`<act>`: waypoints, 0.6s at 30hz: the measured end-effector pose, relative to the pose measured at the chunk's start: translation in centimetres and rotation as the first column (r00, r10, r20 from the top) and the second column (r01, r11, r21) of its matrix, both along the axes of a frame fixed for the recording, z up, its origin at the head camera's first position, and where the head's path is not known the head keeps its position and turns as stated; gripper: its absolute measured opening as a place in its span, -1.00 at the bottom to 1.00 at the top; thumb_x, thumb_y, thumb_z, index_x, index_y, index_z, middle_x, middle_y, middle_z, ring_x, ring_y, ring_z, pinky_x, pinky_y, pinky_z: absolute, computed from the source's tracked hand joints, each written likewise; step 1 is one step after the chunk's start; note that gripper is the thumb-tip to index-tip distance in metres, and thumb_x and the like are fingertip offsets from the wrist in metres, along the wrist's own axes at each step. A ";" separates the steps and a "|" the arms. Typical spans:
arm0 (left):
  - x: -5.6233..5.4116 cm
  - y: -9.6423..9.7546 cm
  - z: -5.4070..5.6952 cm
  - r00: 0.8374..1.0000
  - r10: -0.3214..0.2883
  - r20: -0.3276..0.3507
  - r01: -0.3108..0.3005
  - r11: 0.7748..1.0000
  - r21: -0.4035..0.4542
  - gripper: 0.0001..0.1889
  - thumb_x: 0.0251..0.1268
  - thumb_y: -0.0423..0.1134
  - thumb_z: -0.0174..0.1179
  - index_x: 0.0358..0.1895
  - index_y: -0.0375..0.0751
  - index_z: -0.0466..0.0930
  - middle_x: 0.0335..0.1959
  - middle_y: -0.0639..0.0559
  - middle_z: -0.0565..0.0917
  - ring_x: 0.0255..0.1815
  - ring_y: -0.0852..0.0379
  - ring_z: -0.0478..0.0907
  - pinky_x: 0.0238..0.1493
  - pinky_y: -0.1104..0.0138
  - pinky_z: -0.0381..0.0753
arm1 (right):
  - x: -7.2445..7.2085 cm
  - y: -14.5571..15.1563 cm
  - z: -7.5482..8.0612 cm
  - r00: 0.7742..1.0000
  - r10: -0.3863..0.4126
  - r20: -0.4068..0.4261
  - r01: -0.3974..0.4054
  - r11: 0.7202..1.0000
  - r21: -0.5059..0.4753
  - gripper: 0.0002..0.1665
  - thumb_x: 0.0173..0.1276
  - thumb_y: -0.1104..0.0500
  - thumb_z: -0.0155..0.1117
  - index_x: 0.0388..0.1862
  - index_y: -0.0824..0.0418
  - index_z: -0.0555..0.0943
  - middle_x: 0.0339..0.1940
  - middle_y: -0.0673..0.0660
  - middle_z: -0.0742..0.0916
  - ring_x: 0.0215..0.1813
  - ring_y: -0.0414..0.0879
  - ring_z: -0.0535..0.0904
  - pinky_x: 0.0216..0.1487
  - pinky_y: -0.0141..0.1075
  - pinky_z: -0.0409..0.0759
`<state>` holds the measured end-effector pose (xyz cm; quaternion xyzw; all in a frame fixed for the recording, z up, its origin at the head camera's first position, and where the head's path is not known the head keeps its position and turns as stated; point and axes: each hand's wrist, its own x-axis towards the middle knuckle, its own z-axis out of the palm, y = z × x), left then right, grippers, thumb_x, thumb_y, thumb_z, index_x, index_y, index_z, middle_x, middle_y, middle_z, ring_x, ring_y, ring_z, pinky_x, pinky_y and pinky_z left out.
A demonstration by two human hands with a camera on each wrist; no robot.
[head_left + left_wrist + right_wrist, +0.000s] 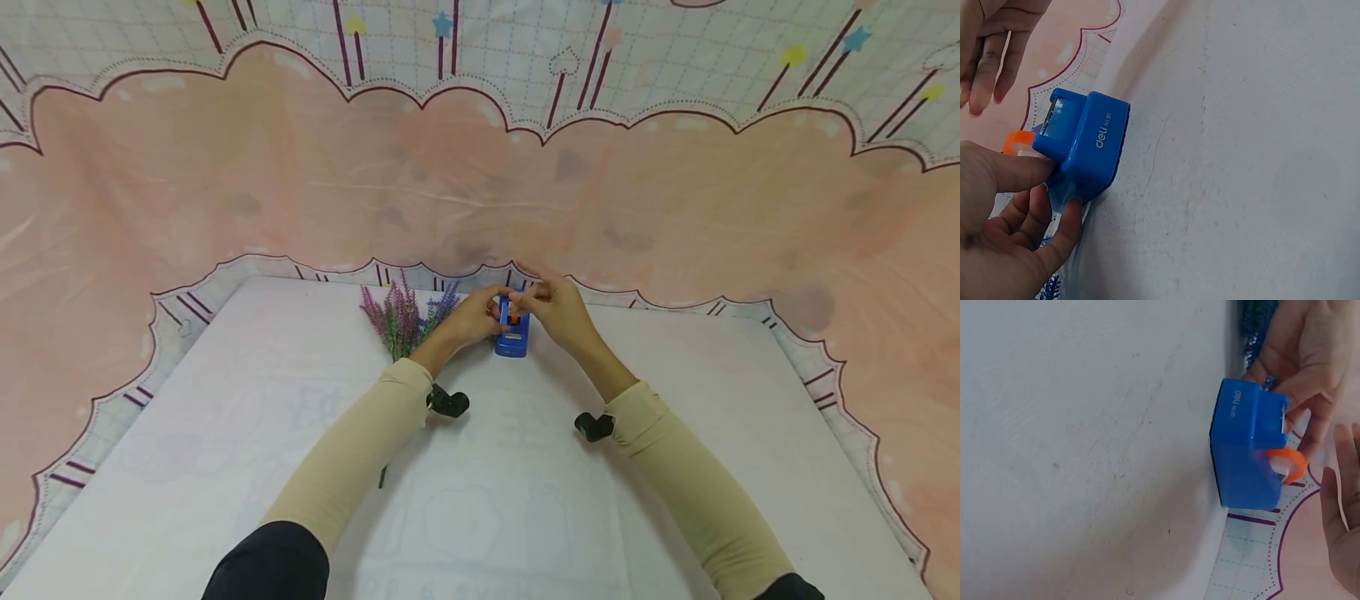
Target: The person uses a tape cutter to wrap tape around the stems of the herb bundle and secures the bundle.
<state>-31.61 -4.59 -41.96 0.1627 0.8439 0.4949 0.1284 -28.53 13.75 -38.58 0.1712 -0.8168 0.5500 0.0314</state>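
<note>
A blue tape dispenser (512,343) stands near the far edge of the white table, with an orange tape core (1017,142) showing in its slot. My left hand (471,318) is at the dispenser's left side; its thumb (1025,172) and curled fingers grip the body (1094,140). A bit of clear film shows beside these fingers in the left wrist view. On the other side my right hand (557,308) is raised, its fingers (1347,469) extended and apart from the dispenser in the right wrist view. Left of the left hand lie artificial flower sprigs (401,321), pink and blue-violet.
A thin green stem (383,477) shows below the left forearm. The white tabletop (480,500) reaches toward me. Beyond the table's far edge spreads a peach patterned cloth (450,183). Dark wrist-camera mounts (448,403) hang beneath both sleeves.
</note>
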 end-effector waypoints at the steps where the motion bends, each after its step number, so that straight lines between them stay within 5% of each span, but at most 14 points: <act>1: 0.0 0.0 0.0 1.000 0.000 0.000 0.000 1.000 -0.002 -0.32 0.27 -0.51 0.32 0.45 -0.09 0.39 -0.32 -0.04 0.44 -0.33 0.06 0.37 -0.28 0.29 0.41 | 0.1 0.0 0.0 1.000 0.000 0.001 0.000 1.000 0.007 -0.29 0.45 0.27 0.32 0.54 0.09 0.39 -0.33 0.20 0.79 -0.21 0.02 0.74 -0.03 -0.22 0.66; 4: 0.0 0.0 -0.1 1.000 -0.004 0.000 0.004 1.000 -0.008 -0.32 0.28 -0.48 0.32 0.46 -0.07 0.39 -0.30 -0.04 0.45 -0.33 0.06 0.37 -0.29 0.29 0.43 | 0.2 -0.1 0.0 1.000 -0.004 -0.004 0.004 1.000 0.026 -0.22 0.36 0.23 0.43 0.52 0.14 0.40 -0.29 0.15 0.79 -0.20 -0.01 0.72 -0.06 -0.30 0.67; 9: 0.0 0.0 -0.1 1.000 -0.009 -0.012 0.009 1.000 -0.015 -0.33 0.29 -0.47 0.32 0.46 -0.07 0.38 -0.29 -0.06 0.46 -0.34 0.06 0.38 -0.33 0.30 0.44 | 0.6 -0.2 -0.2 1.000 -0.001 -0.023 0.002 1.000 0.020 -0.20 0.30 0.30 0.46 0.50 0.21 0.41 -0.23 0.19 0.77 -0.05 0.03 0.71 0.14 -0.14 0.65; 18: 0.2 0.1 0.1 1.000 0.002 0.005 -0.002 1.000 -0.022 -0.33 0.31 -0.50 0.27 0.48 -0.09 0.37 -0.29 -0.05 0.44 -0.33 0.06 0.37 -0.30 0.29 0.43 | 1.1 0.2 -0.6 0.998 -0.062 -0.007 0.063 0.993 0.104 -0.24 0.23 0.22 0.54 0.42 0.18 0.50 0.16 0.23 0.61 0.24 0.14 0.57 0.23 0.01 0.60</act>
